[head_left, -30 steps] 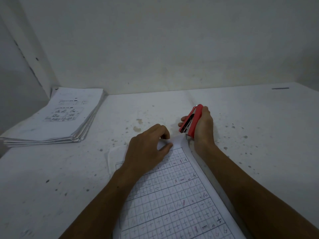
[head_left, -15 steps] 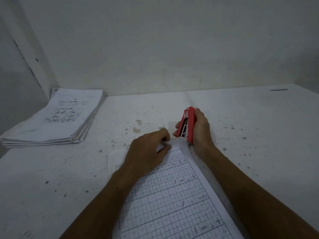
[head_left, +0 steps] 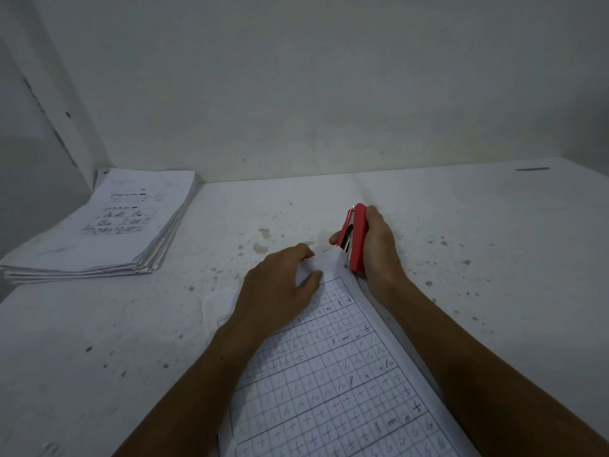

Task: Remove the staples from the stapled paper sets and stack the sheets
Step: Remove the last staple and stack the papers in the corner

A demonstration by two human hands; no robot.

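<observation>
A stapled paper set [head_left: 333,374] printed with a grid of handwritten marks lies on the white table in front of me. My left hand [head_left: 280,288] rests on its top corner, the thumb and fingertips pinching the corner's edge. My right hand [head_left: 375,245] grips a red stapler [head_left: 356,239] upright beside that corner, its lower end touching the paper's edge. The staple itself is hidden.
A thick stack of printed sheets [head_left: 108,225] lies at the far left by the wall corner. The white table [head_left: 478,258] is speckled with dark spots and stains, and a wall stands behind it. A dark mark [head_left: 532,168] sits at the far right.
My right hand has brought the stapler from tilted and raised down to the paper's top corner and turned it upright. My left hand's fingers shifted slightly on the corner.
</observation>
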